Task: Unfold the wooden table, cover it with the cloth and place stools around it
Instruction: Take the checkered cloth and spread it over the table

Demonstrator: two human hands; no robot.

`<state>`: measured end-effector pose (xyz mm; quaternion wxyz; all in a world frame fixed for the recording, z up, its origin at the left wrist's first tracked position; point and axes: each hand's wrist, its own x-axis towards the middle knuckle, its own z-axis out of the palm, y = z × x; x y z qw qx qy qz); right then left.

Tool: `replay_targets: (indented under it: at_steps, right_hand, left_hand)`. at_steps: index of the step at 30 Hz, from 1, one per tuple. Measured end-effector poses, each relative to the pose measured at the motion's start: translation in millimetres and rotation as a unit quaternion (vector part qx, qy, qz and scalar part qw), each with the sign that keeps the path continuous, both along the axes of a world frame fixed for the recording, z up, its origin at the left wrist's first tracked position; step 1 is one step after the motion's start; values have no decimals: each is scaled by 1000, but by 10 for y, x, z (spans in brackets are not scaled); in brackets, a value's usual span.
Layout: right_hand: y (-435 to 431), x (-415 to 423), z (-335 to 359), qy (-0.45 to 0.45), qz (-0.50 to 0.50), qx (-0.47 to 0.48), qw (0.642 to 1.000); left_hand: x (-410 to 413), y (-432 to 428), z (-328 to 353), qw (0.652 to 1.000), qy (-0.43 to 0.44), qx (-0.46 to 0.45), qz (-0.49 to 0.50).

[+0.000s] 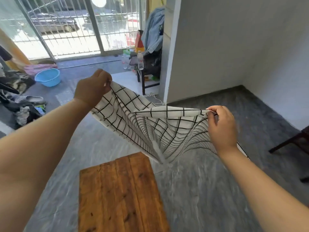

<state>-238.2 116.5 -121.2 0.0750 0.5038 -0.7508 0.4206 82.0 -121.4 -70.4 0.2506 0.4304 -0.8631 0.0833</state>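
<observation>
The left hand (93, 88) is raised ahead of the body, its fingers curled in with the thumb against them, pinching one corner of a white cloth with a black grid pattern (150, 128). The right hand (220, 124) is lower and further right. Its fingers are curled too, with thumb and fingertips nipping the cloth's folded upper hem. The two hands are well apart and the hem runs between them, taut near the right hand and slacker towards the left.

Below the hem the cloth sags into deep folds that gather to a narrow point. That point hangs beside the far right corner of the orange-brown wooden plank table (120, 193); I cannot tell whether it touches the wood. The table stands on the grey marbled floor tiles (200, 190) directly below the arms. Its top is bare and its legs are hidden under the top.

To the far left a round light-blue plastic basin (47, 77) sits on the floor near a heap of dark clothes and shoes (21, 104). Beyond the cloth, a dark wooden seat (147, 84) by the white wall corner (234, 47) carries a clear plastic bottle (140, 61). A pale denim garment (155, 27) hangs above it. At the right edge part of a dark wooden frame (291, 141) shows.
</observation>
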Motion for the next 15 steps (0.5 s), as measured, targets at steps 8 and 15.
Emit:
replay_targets:
  at_steps: [8, 15]
  right_hand:
    - [-461, 1227, -171, 10, 79, 24, 997]
    - [-636, 1943, -304, 9, 133, 39, 990]
  left_hand:
    - [1779, -70, -64, 997, -20, -30, 61]
    - [2998, 173, -228, 992, -61, -44, 101]
